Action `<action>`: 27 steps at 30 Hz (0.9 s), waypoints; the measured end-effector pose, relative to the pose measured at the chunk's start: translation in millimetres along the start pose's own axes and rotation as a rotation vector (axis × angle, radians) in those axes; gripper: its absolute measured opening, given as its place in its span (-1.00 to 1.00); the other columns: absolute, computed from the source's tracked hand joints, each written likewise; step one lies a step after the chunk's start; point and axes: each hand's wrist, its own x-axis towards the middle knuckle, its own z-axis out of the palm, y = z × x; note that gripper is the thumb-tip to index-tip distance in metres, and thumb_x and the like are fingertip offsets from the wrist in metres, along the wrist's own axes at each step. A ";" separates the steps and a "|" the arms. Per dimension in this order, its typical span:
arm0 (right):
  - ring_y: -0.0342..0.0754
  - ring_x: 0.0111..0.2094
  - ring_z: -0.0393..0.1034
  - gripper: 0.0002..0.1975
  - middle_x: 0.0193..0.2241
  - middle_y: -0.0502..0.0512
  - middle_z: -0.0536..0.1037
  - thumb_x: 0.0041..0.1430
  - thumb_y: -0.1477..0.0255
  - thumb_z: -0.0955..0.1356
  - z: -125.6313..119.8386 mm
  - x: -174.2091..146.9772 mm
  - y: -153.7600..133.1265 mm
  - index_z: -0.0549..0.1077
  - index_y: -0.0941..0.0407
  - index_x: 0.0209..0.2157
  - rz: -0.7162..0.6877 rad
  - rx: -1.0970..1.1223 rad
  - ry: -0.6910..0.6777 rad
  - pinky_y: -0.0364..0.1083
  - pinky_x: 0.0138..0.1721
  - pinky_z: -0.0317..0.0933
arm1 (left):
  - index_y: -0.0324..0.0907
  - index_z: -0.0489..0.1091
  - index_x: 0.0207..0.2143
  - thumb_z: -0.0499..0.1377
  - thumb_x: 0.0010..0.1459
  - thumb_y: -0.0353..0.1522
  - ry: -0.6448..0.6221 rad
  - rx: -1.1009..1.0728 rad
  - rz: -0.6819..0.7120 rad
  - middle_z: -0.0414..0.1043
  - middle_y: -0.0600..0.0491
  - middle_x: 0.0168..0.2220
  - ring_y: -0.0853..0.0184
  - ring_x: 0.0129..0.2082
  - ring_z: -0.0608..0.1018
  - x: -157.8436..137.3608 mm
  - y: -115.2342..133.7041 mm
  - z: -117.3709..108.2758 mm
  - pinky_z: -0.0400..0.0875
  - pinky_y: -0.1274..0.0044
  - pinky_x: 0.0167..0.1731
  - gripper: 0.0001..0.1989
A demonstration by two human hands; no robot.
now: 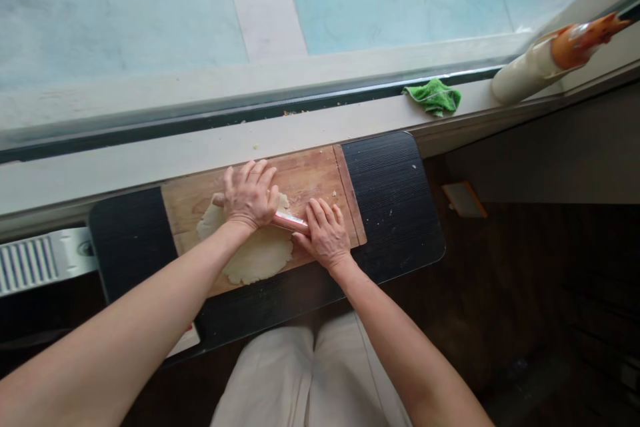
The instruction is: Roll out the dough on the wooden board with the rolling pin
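Observation:
A rolling pin (290, 221) with a red-and-white label lies slantwise over a flattened sheet of pale dough (260, 259). My left hand (251, 197) presses on the pin towards its left end, palm down with the fingers reaching over it. At the right end, my right hand (326, 233) curls over the pin, its thumb on the near side. Ragged edges run round the dough, and part of it is hidden by my left hand and forearm. Underneath is a wooden cutting board (320, 167), dusted with flour and bearing small dough scraps.
The board rests on a narrow black table (385, 193) against a windowsill (340, 125). On the sill are a crumpled green cloth (436, 97) and a white container (525, 73) holding something orange. A white radiator (45, 260) stands left; a small framed panel (464, 200) is at right.

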 end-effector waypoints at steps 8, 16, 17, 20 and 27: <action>0.07 0.29 -0.01 -0.49 0.25 0.23 0.21 0.34 0.25 0.18 -0.6 -20.7 -15.5 0.16 0.19 0.23 -0.035 0.004 -0.010 0.17 0.28 -0.14 | -0.10 0.17 0.22 -0.02 0.18 -0.26 0.035 0.017 -0.041 0.18 -0.07 0.26 0.06 0.26 0.18 -56.8 -5.5 -3.3 -0.25 0.12 0.25 -0.46; 0.13 0.29 -0.03 -0.47 0.25 0.26 0.19 0.33 0.22 0.16 -0.3 9.3 -4.5 0.19 0.22 0.22 0.103 0.022 0.033 0.21 0.29 -0.19 | -0.16 0.21 0.17 -0.09 0.21 -0.19 -0.039 0.067 0.052 0.13 -0.06 0.28 0.08 0.27 0.14 -6.1 -7.3 0.4 -0.30 0.14 0.26 -0.48; 0.14 0.30 -0.05 -0.46 0.26 0.27 0.18 0.32 0.22 0.16 -1.5 17.0 -0.6 0.19 0.23 0.22 0.134 0.014 0.042 0.22 0.29 -0.21 | -0.17 0.21 0.17 -0.10 0.21 -0.18 -0.041 0.063 0.043 0.14 -0.08 0.27 0.08 0.28 0.14 7.2 -5.1 2.3 -0.30 0.12 0.26 -0.48; 0.15 0.30 -0.07 -0.45 0.27 0.30 0.15 0.32 0.22 0.16 -4.8 30.1 5.1 0.18 0.26 0.22 0.202 -0.016 0.054 0.22 0.30 -0.24 | -0.19 0.20 0.18 -0.10 0.22 -0.18 -0.022 0.039 -0.010 0.16 -0.10 0.26 0.07 0.29 0.12 27.5 0.2 5.0 -0.29 0.09 0.25 -0.47; 0.13 0.30 -0.05 -0.46 0.26 0.26 0.17 0.31 0.24 0.18 -1.0 -6.3 -20.1 0.16 0.21 0.23 0.123 0.001 -0.017 0.20 0.28 -0.17 | -0.15 0.19 0.18 -0.06 0.22 -0.21 0.022 0.071 0.032 0.16 -0.04 0.27 0.14 0.25 0.18 -37.9 -9.9 -3.1 -0.25 0.16 0.26 -0.50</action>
